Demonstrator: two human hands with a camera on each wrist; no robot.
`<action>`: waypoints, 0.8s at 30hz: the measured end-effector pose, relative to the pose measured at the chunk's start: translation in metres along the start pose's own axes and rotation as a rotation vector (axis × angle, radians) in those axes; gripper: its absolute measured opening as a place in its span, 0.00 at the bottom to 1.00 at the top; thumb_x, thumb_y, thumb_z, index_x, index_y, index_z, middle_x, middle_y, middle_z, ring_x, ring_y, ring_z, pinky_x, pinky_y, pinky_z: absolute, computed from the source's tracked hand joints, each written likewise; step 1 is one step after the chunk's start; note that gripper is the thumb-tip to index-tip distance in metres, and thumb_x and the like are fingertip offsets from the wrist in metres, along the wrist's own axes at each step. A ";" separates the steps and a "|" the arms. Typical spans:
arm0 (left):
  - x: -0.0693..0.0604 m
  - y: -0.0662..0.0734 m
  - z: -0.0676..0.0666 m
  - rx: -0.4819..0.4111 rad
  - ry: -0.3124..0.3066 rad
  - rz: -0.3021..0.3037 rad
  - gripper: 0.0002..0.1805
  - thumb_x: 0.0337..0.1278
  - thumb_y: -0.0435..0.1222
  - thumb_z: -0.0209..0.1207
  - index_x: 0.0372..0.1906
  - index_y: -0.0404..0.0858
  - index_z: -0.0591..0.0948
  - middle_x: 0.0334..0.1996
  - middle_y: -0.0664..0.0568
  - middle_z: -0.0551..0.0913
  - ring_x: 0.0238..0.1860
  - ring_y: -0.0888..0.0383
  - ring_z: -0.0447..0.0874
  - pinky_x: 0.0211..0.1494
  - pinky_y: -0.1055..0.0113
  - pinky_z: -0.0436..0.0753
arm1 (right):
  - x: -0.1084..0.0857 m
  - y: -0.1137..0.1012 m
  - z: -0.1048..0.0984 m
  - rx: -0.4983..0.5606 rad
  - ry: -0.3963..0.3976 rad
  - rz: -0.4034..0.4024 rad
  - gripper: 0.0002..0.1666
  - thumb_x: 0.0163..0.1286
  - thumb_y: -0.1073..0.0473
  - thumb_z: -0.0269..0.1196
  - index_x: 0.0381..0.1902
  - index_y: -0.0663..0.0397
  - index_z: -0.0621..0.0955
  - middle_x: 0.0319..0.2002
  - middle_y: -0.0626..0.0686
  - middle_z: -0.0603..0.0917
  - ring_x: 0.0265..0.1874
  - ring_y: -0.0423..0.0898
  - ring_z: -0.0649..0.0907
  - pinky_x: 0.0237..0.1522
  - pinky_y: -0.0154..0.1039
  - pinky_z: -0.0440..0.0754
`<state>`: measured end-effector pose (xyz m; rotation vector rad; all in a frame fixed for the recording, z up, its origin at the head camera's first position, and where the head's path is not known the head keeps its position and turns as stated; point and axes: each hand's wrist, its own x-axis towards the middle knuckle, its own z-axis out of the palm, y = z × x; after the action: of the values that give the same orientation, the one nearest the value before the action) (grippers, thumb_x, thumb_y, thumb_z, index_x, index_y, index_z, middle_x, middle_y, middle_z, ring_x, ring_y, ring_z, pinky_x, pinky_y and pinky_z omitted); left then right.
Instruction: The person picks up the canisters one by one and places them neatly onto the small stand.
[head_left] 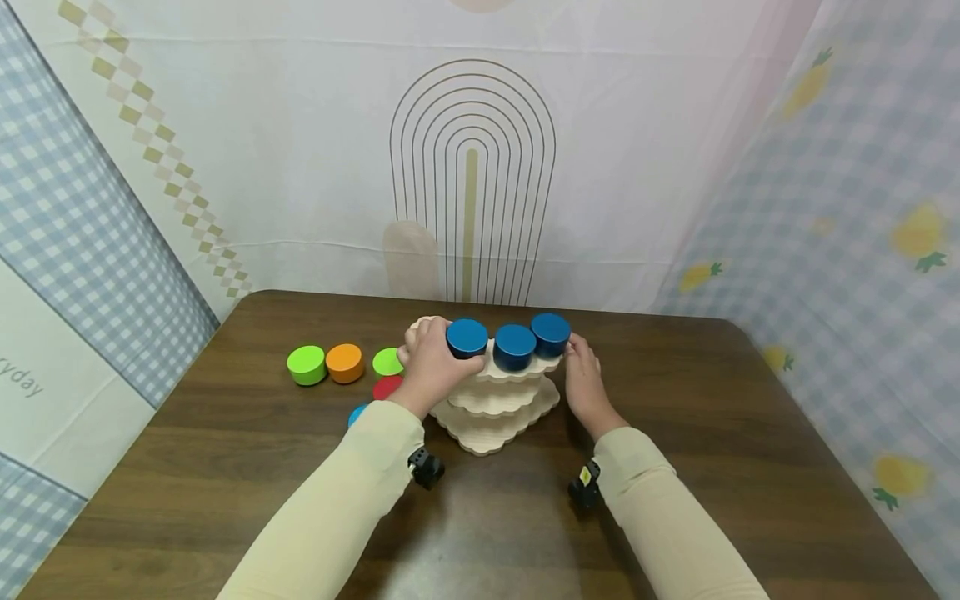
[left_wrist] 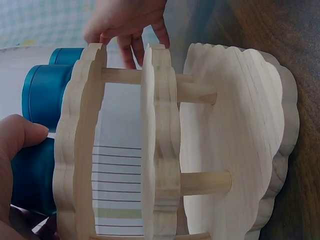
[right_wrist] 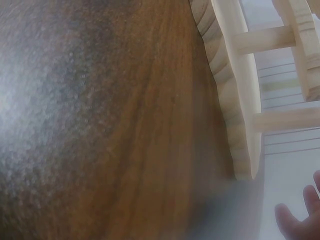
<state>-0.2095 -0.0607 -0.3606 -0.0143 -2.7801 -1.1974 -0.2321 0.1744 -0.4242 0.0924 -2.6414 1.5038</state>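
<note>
A three-tier stand of pale wood with scalloped edges (head_left: pixel 483 429) stands on the table, its tiers joined by round dowels (left_wrist: pixel 205 183). On its top tier are three dark blue round pieces: a left one (head_left: pixel 467 337), a middle one (head_left: pixel 514 347) and a right one (head_left: pixel 551 333). My left hand (head_left: pixel 435 362) grips the left blue piece, thumb on its near side; the far fingers are partly hidden. At the stand's right side is my right hand (head_left: pixel 587 382), its fingers extended by the top tier's edge near the right blue piece. Whether it touches the edge I cannot tell.
Left of the stand lie a green disc (head_left: pixel 307 365), an orange disc (head_left: pixel 345 363), another green disc (head_left: pixel 387 362), a red disc (head_left: pixel 387 387) and a light blue disc (head_left: pixel 356 413), partly covered by my left arm. Patterned curtains (head_left: pixel 315 167) hang behind the brown table (head_left: pixel 187 467).
</note>
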 end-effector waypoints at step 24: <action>-0.009 -0.016 -0.013 -0.089 0.005 0.072 0.42 0.47 0.49 0.70 0.66 0.39 0.66 0.62 0.43 0.65 0.62 0.45 0.56 0.62 0.44 0.55 | -0.001 0.002 0.001 0.030 0.006 -0.015 0.28 0.79 0.47 0.33 0.69 0.52 0.63 0.70 0.56 0.61 0.68 0.57 0.55 0.66 0.63 0.53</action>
<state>-0.2002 -0.0807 -0.3644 -0.1175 -2.6948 -1.2998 -0.2316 0.1746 -0.4266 0.1091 -2.6084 1.5362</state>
